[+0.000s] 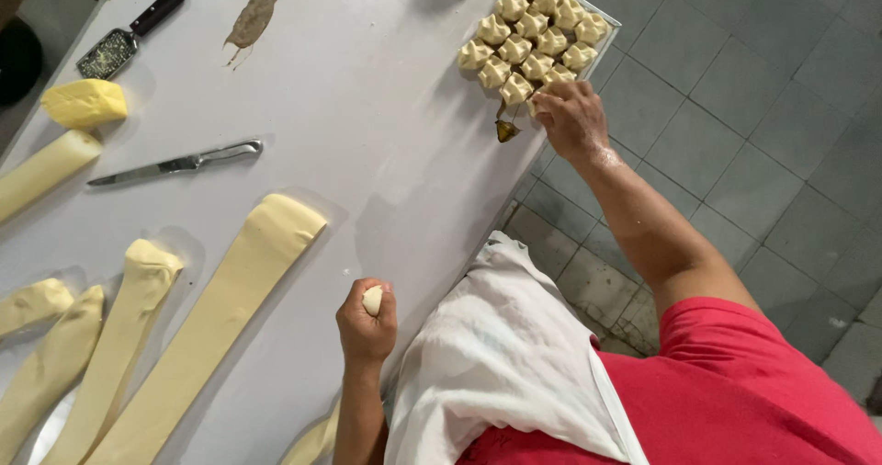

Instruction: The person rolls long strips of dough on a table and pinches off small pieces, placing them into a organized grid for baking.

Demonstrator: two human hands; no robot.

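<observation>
My left hand [366, 323] is closed around a small lump of pale dough [372, 300] just above the white table [367, 107], near its front edge. My right hand [571, 116] reaches far right to a tray [604, 26] packed with several folded dough parcels [528, 38]; its fingers rest on the nearest parcel at the tray's lower corner, though whether it grips it is hard to tell. A small dark object [506, 130] lies on the table right beside that hand.
Long flat strips of dough [220, 309] lie on the table's left. A knife [175, 164], a yellow butter block [84, 103], a dough roll [41, 171], a grater [129, 33] and a brownish root-like thing [253, 15] lie farther back. Tiled floor lies to the right.
</observation>
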